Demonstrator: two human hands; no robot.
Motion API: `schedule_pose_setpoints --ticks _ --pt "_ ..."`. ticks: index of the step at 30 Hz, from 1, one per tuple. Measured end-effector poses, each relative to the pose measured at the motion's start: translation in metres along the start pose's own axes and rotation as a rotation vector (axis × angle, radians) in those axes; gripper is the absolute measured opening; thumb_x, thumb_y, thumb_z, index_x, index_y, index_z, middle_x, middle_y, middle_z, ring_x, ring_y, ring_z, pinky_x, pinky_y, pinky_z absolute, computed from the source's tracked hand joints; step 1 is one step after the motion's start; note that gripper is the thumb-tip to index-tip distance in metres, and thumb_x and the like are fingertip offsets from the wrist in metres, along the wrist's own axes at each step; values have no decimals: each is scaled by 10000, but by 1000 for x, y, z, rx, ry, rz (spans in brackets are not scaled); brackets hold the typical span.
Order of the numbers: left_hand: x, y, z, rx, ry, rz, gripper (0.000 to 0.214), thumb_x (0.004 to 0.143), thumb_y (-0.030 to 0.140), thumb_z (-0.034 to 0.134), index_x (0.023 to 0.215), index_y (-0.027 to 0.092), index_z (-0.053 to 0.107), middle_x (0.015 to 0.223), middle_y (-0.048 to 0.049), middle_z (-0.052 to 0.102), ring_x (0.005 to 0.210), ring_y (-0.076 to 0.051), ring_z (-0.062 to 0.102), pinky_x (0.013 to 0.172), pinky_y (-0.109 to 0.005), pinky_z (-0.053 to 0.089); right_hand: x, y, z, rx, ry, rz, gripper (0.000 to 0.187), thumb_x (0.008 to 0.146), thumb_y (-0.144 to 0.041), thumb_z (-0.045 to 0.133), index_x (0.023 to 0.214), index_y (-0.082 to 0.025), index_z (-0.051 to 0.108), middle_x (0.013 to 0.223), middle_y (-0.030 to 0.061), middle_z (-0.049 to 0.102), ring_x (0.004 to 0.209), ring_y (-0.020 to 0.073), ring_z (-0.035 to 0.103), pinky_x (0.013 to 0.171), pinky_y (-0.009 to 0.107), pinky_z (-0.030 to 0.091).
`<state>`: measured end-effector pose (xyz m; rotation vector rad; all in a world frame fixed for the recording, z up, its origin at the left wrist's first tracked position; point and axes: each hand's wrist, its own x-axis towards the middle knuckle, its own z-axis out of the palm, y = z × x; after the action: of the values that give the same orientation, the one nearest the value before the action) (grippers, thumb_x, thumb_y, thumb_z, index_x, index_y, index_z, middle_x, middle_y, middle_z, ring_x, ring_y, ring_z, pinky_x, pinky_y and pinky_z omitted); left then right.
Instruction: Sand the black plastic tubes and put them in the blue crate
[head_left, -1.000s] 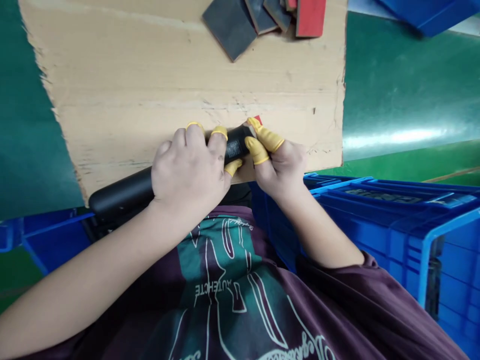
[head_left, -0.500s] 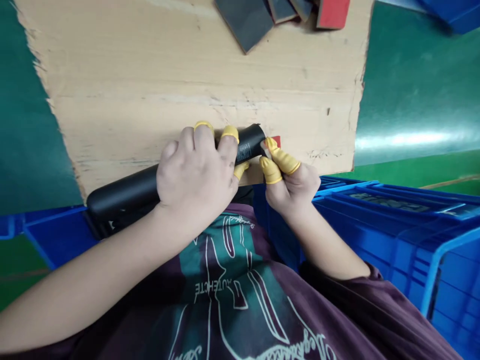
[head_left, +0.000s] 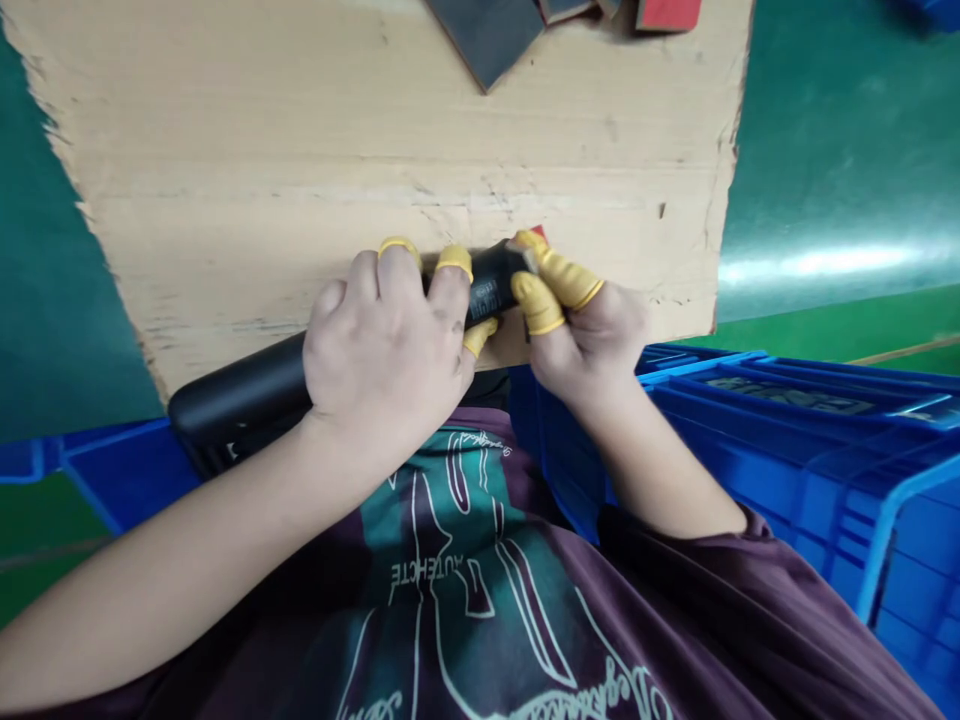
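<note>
Left hand (head_left: 382,365): fingers curled around black tube (head_left: 240,405) | right hand (head_left: 589,335): tube end pinched between yellow-capped fingers (head_left: 559,272) | tube: matte, held over board edge (head_left: 225,200), end partly hidden by fingers | red scrap (head_left: 540,234) seen just beyond fingertips | dark sanding block (head_left: 484,25) left well ahead of fingers

The left hand (head_left: 382,350) hides the middle of the black cylinder (head_left: 240,400)
</note>
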<state>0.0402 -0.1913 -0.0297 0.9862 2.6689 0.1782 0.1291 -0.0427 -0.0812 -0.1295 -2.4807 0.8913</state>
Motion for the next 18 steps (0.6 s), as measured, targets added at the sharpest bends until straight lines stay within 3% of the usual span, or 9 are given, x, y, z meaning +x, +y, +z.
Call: schedule_pose_setpoints --ticks 4,10,15,18 --pt "0 0 1 17 16 27 358 854 320 547 1195 223 601 1114 -148 618 1073 -345 589 828 -426 461 -5 -1 1 -39 139 -32 330 986 -268 564 1292 -276 687 1072 27 811 900 210 794 827 307 666" --pt "1 0 0 44 14 18 386 853 338 554 1218 220 594 1107 -151 619 1064 -348 591 813 -425 463 -1 4 4 -19 80 -41 297 985 -293 573 1248 -267 711 1111 34 802 993 219 780 914 337 649" --pt "1 1 0 33 8 25 362 846 288 549 1197 223 606 1085 -150 626 1047 -349 599 803 -428 460 -4 6 11 -7 258 -20 323 987 -270 572 1294 -281 675 1136 30 796 978 216 782 893 373 659" --pt "1 0 0 18 10 13 374 847 320 564 1206 228 608 1089 -145 624 1055 -346 595 812 -425 460 -5 4 10 -106 219 -20 290 991 -332 564 1231 -260 710 1094 42 806 958 225 786 877 360 666"
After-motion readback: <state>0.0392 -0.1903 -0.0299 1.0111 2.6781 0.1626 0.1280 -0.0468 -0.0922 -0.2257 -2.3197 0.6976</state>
